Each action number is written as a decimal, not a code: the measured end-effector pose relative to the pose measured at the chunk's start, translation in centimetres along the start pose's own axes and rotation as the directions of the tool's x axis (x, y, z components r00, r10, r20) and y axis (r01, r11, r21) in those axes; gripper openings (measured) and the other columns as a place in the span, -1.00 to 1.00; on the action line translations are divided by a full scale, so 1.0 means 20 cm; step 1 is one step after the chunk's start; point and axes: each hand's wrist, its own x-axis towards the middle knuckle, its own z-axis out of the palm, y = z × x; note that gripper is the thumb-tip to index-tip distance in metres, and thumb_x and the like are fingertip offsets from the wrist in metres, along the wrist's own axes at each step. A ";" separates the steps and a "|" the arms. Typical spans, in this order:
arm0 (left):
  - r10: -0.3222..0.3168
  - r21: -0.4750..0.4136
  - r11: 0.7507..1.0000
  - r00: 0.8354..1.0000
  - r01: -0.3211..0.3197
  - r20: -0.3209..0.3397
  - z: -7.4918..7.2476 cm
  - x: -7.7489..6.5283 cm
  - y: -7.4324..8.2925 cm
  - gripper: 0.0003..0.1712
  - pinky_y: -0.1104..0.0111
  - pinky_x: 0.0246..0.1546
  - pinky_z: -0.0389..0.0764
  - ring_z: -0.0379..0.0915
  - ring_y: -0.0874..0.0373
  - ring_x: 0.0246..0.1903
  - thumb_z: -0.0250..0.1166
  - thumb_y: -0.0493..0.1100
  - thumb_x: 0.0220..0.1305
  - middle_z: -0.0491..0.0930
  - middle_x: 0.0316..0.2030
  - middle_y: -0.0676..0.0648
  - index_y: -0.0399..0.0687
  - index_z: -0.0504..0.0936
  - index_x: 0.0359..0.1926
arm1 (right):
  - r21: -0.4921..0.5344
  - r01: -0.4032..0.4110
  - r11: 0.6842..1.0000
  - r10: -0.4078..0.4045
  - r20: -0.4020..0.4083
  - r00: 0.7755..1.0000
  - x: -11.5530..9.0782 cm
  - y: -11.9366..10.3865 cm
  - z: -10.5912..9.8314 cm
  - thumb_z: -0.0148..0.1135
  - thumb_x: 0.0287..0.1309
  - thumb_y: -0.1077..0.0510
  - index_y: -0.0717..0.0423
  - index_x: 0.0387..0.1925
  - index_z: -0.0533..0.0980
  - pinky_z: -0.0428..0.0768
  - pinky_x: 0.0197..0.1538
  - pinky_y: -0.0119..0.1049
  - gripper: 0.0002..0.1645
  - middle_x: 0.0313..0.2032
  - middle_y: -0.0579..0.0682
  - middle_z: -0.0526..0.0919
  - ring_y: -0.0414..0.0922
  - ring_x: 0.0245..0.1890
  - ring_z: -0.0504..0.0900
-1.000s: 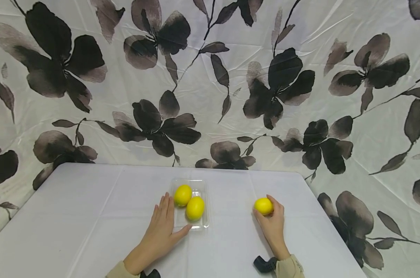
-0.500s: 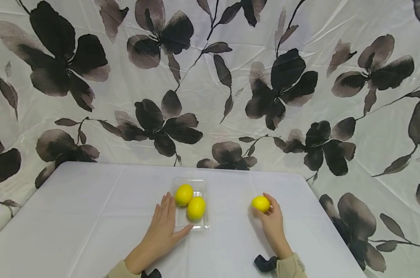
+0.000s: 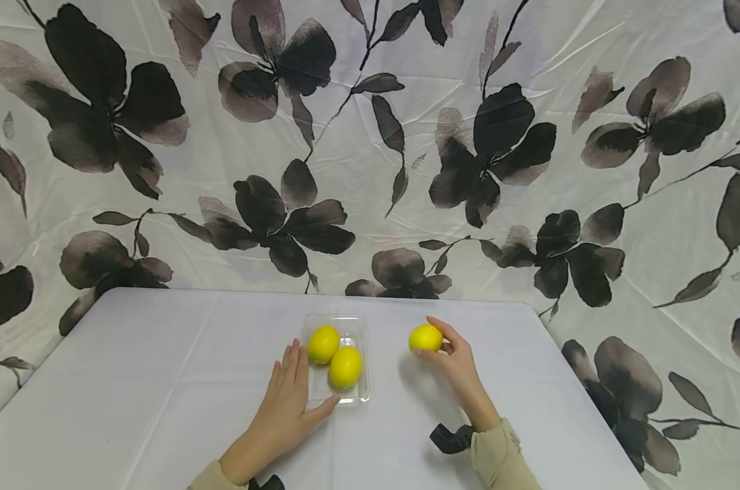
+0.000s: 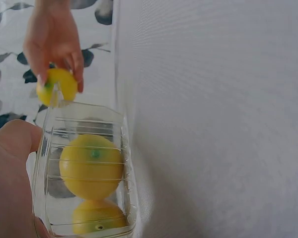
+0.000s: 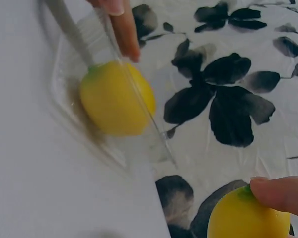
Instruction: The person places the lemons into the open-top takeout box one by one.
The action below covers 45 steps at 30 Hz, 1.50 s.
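Two yellow lemons lie in a clear plastic box (image 3: 359,393), one at the back left (image 3: 323,344) and the other lemon (image 3: 345,367) nearer the front. My left hand (image 3: 282,410) rests along the box's left side, fingers straight and thumb at its front corner. To the right of the box, my right hand (image 3: 458,367) grips a third lemon (image 3: 425,338) between thumb and fingers, above its shadow on the table. The left wrist view shows that held lemon (image 4: 57,89) beyond the box wall; in the right wrist view the held lemon (image 5: 246,215) has a green tip.
A white cloth covers the table (image 3: 131,381), whose far edge meets a floral curtain (image 3: 370,170). Dark wrist-mounted devices show at both sleeves, such as the black device (image 3: 451,439) by the right wrist.
My right hand has carried its lemon left and toward the table's far side, closer to the box. The left hand and the box with its two lemons have stayed in place.
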 end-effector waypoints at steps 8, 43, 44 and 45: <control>0.005 -0.005 1.000 1.000 -0.005 -0.009 0.00 -0.01 -0.01 0.20 -0.21 0.42 -0.11 -0.24 -0.32 0.49 0.26 0.31 0.25 -0.18 0.50 -0.45 -0.57 -0.02 0.45 | 0.038 0.040 0.998 -0.044 0.102 0.994 0.01 -0.11 0.16 0.42 -0.04 0.34 0.06 0.34 0.43 0.49 0.09 -0.11 -0.17 0.26 0.06 0.46 0.03 0.03 0.50; 0.055 -0.020 0.998 0.997 -0.056 -0.049 -0.01 -0.01 -0.01 0.18 -0.25 0.38 -0.06 -0.19 -0.35 0.47 0.25 0.31 0.26 -0.12 0.48 -0.49 -0.60 0.03 0.42 | -0.104 0.403 0.909 -0.311 0.476 0.823 -0.03 -0.12 0.57 0.49 -0.30 0.21 -0.03 0.20 0.55 0.40 0.25 0.01 -0.17 0.20 -0.14 0.57 -0.08 0.12 0.49; 0.058 -0.020 0.998 0.997 -0.060 -0.051 -0.01 -0.01 -0.01 0.18 -0.26 0.38 -0.06 -0.18 -0.35 0.47 0.25 0.31 0.26 -0.12 0.48 -0.49 -0.61 0.03 0.42 | -0.117 0.405 0.907 -0.305 0.479 0.823 -0.03 -0.12 0.57 0.49 -0.31 0.21 -0.04 0.20 0.55 0.40 0.25 0.03 -0.16 0.20 -0.15 0.56 -0.08 0.12 0.49; 0.062 -0.019 0.998 0.997 -0.063 -0.054 0.00 -0.01 -0.01 0.18 -0.26 0.38 -0.06 -0.18 -0.36 0.47 0.25 0.31 0.26 -0.12 0.47 -0.50 -0.61 0.03 0.42 | -0.133 0.411 0.902 -0.302 0.487 0.820 -0.04 -0.13 0.57 0.48 -0.31 0.22 -0.06 0.21 0.55 0.39 0.26 0.04 -0.15 0.21 -0.15 0.55 -0.09 0.14 0.48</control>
